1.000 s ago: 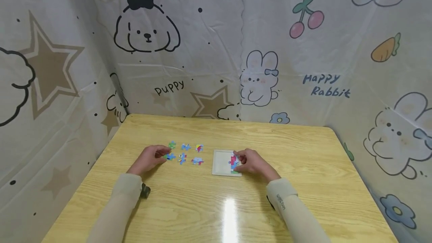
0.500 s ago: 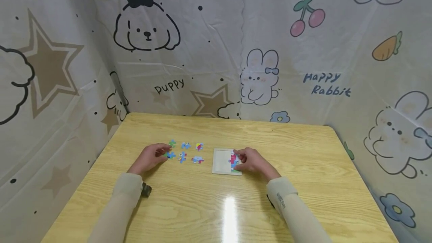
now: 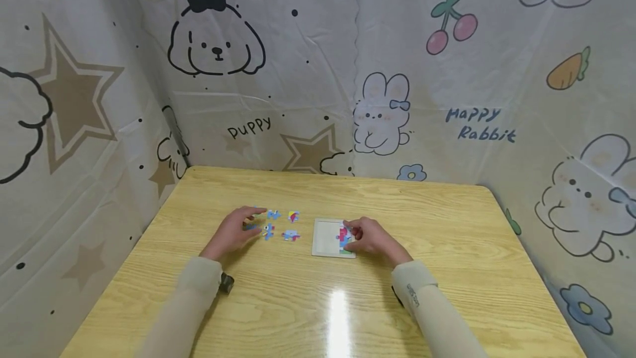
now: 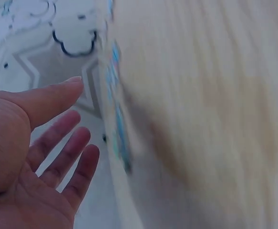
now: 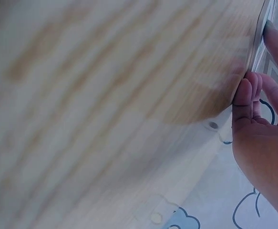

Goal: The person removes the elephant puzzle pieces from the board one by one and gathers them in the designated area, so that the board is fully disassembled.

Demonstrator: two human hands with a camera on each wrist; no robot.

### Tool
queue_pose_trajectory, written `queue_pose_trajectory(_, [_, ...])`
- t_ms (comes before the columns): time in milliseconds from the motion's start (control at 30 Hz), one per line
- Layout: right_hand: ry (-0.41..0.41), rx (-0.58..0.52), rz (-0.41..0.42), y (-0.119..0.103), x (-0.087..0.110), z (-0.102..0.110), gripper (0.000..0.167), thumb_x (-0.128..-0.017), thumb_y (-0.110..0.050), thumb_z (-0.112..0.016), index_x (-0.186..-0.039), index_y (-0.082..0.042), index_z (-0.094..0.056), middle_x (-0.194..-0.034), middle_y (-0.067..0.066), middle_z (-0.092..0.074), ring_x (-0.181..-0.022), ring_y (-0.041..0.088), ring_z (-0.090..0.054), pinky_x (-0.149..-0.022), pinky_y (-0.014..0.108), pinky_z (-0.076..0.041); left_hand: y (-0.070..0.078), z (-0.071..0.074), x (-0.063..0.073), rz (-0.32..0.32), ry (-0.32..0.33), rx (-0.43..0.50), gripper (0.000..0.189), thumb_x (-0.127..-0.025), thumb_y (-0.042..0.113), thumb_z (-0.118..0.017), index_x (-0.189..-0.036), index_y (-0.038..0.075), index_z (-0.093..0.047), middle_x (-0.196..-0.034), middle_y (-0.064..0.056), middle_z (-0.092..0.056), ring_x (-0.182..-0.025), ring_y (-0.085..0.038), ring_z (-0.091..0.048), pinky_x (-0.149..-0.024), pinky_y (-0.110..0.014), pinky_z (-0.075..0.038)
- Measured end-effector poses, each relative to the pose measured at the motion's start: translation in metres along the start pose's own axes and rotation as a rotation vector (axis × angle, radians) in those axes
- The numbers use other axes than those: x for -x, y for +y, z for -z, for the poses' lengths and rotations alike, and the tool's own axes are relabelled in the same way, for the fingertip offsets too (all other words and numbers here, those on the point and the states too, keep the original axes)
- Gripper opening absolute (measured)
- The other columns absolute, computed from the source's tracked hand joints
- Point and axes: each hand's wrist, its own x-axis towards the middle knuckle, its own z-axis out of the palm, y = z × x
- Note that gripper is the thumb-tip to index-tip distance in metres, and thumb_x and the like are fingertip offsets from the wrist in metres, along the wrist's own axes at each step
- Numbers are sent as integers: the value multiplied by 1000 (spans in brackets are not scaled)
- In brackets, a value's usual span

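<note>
Loose jigsaw pieces (image 3: 291, 235) lie in two rows on the table. My left hand (image 3: 237, 230) is over the left end of those rows, thumb and fingers apart and holding nothing; it partly hides the leftmost pieces. In the left wrist view its fingers are loosely spread beside a blue-green piece (image 4: 121, 131). My right hand (image 3: 370, 239) grips the right edge of a pale puzzle tray (image 3: 326, 237) between thumb and fingers. Joined pink and blue pieces (image 3: 344, 235) fill a strip along the tray's right side. The right wrist view shows curled fingers (image 5: 243, 95) at the tray's edge.
The wood-grain table (image 3: 427, 214) has a bright light reflection near its front. Around it hangs a printed curtain (image 3: 308, 70) with cartoon animals. A small dark device (image 3: 226, 283) sits at the left cuff.
My left hand has moved right and slightly up, from beside the leftmost jigsaw pieces to over them, covering more of them. The right hand and tray stay in place.
</note>
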Motion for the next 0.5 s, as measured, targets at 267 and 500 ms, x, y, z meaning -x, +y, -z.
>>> queue_pose_trajectory(267, [8, 10, 0, -2, 0, -2, 67, -83, -16, -89, -144, -9, -61, -91, 3, -56, -85, 17, -49, -71, 30, -42, 34, -20, -5, -104, -70, 1, 45, -97, 10, -72, -141, 8, -63, -134, -17, -64, -116, -36, -63, -94, -52, -57])
queue_pose_trajectory(500, [11, 18, 13, -1, 3, 0, 66, -84, -18, -88, -144, -10, -62, -95, 2, -58, -87, 18, -50, -74, 29, -45, 59, -41, -15, -167, -125, 57, 41, -97, 8, -72, -138, 6, -65, -136, -17, -65, -112, -35, -64, -93, -50, -57])
